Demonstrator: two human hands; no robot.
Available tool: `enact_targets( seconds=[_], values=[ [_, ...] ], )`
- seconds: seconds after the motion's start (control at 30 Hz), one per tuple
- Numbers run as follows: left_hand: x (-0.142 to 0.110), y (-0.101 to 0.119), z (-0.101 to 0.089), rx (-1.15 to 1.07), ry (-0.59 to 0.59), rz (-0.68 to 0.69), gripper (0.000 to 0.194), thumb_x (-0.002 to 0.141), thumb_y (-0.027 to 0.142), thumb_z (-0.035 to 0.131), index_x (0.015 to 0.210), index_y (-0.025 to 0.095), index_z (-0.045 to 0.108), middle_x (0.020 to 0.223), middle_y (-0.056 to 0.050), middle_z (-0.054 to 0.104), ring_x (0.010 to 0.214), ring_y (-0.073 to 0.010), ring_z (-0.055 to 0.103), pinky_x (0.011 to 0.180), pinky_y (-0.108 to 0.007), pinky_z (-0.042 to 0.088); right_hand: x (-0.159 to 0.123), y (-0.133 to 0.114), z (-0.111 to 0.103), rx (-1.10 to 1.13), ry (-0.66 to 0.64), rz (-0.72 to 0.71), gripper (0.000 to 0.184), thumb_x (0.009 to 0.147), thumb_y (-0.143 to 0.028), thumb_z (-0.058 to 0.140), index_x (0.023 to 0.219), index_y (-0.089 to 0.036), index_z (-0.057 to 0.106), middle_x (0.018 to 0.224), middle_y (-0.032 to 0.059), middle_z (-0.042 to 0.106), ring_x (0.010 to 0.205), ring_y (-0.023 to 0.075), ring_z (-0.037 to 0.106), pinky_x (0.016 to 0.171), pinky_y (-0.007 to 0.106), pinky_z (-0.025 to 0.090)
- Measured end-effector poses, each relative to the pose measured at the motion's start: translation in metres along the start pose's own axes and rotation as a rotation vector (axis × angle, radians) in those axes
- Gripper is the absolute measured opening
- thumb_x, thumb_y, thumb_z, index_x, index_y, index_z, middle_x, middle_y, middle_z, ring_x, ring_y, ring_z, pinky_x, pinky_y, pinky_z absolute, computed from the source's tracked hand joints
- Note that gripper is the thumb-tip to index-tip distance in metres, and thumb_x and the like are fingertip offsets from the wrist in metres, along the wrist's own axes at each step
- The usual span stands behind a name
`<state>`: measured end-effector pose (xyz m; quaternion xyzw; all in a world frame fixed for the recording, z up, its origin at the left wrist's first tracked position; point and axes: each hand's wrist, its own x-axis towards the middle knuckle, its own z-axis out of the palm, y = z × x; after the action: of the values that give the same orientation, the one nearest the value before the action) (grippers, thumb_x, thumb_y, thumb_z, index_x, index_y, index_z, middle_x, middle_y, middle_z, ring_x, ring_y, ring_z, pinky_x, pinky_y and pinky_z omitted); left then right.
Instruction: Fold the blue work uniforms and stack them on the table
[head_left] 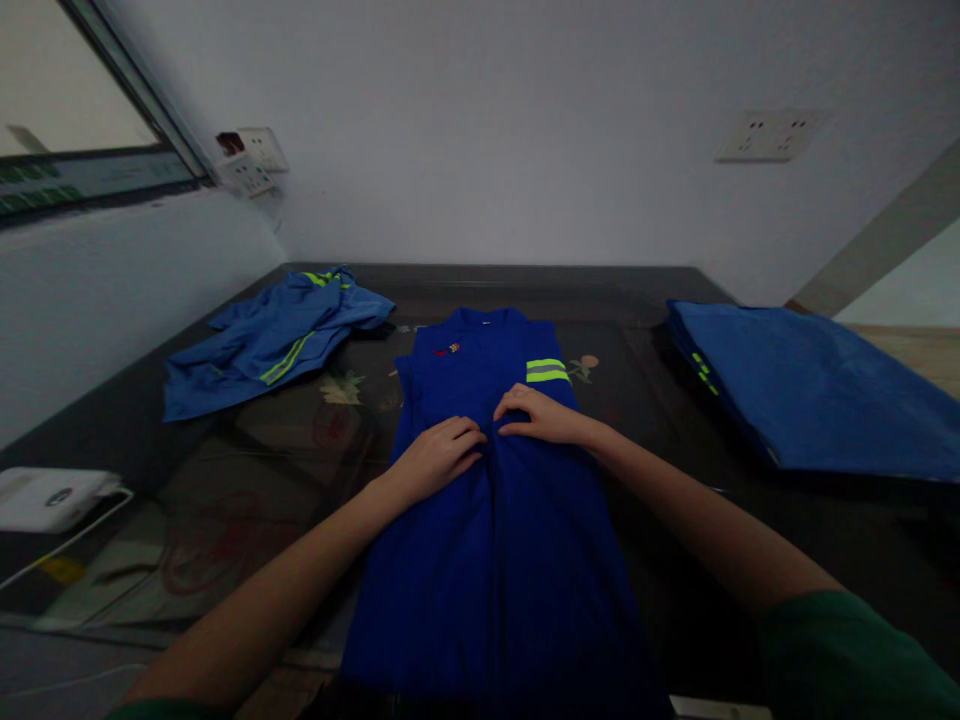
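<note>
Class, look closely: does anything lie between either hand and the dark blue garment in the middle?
Nothing visible does: the left hand and right hand both touch the dark blue garment. The crumpled clothing and folded blue cloth lie off to either side.

The single view looks forward and down from the head.

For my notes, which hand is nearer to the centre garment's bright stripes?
Right: the right hand is just below the stripes; the left hand is farther left and lower.
</note>
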<state>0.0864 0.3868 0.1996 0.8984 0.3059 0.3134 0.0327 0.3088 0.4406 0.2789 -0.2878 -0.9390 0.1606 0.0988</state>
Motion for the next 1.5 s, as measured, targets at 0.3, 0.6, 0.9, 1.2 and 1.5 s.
enact_targets(
  seconds=[0.3,0.6,0.9,1.2,1.5],
  values=[
    [0.008,0.013,0.000,-0.067,-0.034,-0.119,0.025,0.080,0.026,0.062,0.101,0.018,0.051,0.099,-0.007,0.059,0.095,-0.0231,0.055,0.086,-0.040,0.047,0.005,-0.008,0.012,-0.050,0.028,0.108,0.010,0.082,-0.012,0.060,0.090,-0.018,0.059,0.093,0.0040,0.065,0.090,0.0182,0.057,0.084,0.033,0.039],
    [0.005,0.034,0.004,-0.083,0.022,-0.144,0.023,0.082,0.012,0.045,0.103,0.019,0.052,0.099,-0.007,0.060,0.095,-0.0218,0.056,0.088,-0.038,0.048,-0.003,-0.017,0.031,-0.291,0.111,0.083,0.016,0.088,-0.014,0.051,0.102,-0.017,0.057,0.101,0.0071,0.064,0.096,0.0217,0.052,0.084,0.034,0.034],
    [0.002,0.041,0.026,0.110,0.119,-0.152,0.050,0.088,0.028,0.051,0.136,0.017,0.039,0.140,-0.016,0.043,0.134,-0.0290,0.039,0.108,-0.049,0.038,0.006,-0.003,0.026,-0.370,0.042,0.066,0.016,0.096,-0.016,0.042,0.104,-0.016,0.056,0.099,0.0059,0.064,0.088,0.0184,0.052,0.075,0.030,0.034],
    [0.001,0.034,0.034,0.239,0.031,-0.150,0.061,0.091,0.035,0.045,0.145,0.010,0.030,0.148,-0.016,0.039,0.139,-0.0248,0.034,0.113,-0.046,0.034,0.023,0.034,0.000,-0.696,-0.011,0.015,0.037,0.093,-0.045,0.050,0.079,-0.015,0.065,0.084,0.0072,0.065,0.085,0.0194,0.051,0.074,0.030,0.029],
    [0.004,0.032,0.028,0.204,-0.036,-0.143,0.060,0.092,0.037,0.044,0.145,0.012,0.031,0.150,-0.013,0.036,0.141,-0.0233,0.029,0.116,-0.046,0.029,0.025,0.043,-0.010,-0.564,0.075,0.135,0.040,0.097,-0.039,0.046,0.073,-0.013,0.067,0.076,0.0064,0.067,0.076,0.0161,0.055,0.073,0.028,0.030]
  ],
)
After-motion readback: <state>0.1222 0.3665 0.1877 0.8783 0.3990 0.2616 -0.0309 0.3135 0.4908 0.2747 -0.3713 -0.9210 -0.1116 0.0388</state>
